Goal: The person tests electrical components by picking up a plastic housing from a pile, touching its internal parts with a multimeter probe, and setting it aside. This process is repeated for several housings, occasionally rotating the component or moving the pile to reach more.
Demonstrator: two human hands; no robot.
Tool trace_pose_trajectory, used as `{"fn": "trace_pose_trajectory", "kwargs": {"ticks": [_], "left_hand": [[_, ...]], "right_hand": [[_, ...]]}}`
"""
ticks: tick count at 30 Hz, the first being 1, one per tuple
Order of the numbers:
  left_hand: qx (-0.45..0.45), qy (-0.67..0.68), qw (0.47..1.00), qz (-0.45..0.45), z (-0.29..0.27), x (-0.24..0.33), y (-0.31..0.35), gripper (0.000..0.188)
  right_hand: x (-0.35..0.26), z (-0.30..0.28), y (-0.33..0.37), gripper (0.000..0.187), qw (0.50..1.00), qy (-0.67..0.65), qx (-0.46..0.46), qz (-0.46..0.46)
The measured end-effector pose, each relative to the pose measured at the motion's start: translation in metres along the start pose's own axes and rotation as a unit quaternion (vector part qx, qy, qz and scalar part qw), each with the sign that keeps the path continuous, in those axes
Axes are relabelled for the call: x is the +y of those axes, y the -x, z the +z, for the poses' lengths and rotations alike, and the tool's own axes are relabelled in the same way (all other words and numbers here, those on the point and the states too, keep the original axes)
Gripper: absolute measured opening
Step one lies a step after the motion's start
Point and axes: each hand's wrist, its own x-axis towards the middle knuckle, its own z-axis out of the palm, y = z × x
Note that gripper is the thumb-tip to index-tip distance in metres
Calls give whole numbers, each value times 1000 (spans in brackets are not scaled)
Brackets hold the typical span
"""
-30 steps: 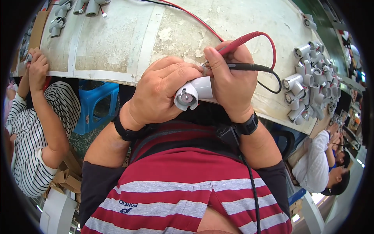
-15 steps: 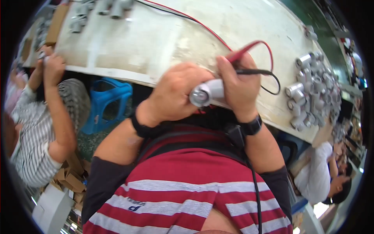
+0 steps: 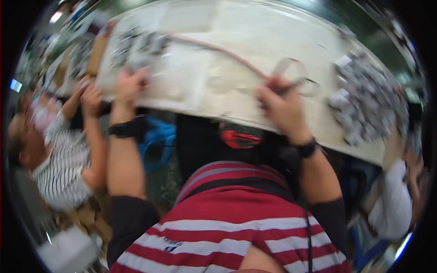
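My left hand (image 3: 129,86) is stretched out over the table's left part, just short of a group of grey pipe-shaped fittings (image 3: 154,43). Motion smears its fingers, so I cannot make out whether a fitting is in them. Closer to the middle, my right hand (image 3: 283,102) is closed around the red and black test probes (image 3: 278,84). Their thin leads (image 3: 227,54) loop above that hand and run back to the left across the table.
A large heap of grey fittings (image 3: 364,100) covers the right end of the pale table (image 3: 246,27). Below the front edge shows a red-rimmed object (image 3: 241,139). A blue stool (image 3: 159,141) and a person in stripes (image 3: 68,168) are at left; another person (image 3: 391,200) sits at right.
My left hand has swung from the middle to the far left, away from my right hand. The grey fitting no longer shows between my hands. My right hand keeps the probes.
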Motion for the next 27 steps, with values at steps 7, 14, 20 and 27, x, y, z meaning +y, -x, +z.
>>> {"fn": "trace_pose_trajectory", "kwargs": {"ticks": [7,14,20,27], "left_hand": [[73,-518,834,173,-28,29,-72,54],[-421,-409,704,400,269,268,41,45],[-409,-253,583,655,433,274,-23,51],[-388,-430,696,424,600,257,-54,64]], "right_hand": [[7,-16,7,21,968,127,-33,-214],[4,-49,13,23,973,117,-96,-173],[8,-73,20,29,965,160,-167,-125],[22,-80,23,25,967,83,-186,-153]]}}
